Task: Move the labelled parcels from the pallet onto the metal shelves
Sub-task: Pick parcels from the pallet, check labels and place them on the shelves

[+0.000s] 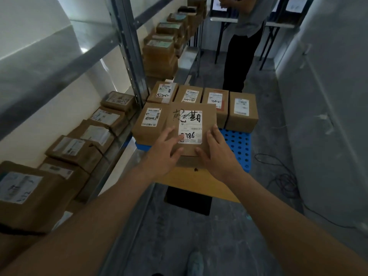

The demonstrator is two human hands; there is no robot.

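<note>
Brown cardboard parcel with a white label and black handwriting [191, 124] is sitting at the near edge of the stack on the blue perforated plastic pallet [238, 144]. Left hand [165, 154] is resting on its near-left corner, fingers spread and nearly straight, fingertips lying on the top face beside the label. Right hand [216, 154] is pressing against its near-right edge, fingers straight along the side, thumb on top; neither hand is curling round it. Five more labelled brown parcels [242, 111] are sitting behind and beside it on the pallet. Grey metal shelving [129, 48] is standing to the left, its lower shelf carrying a row of taped brown boxes [95, 134]. A second person in dark trousers [241, 56] is standing beyond the pallet.
</note>
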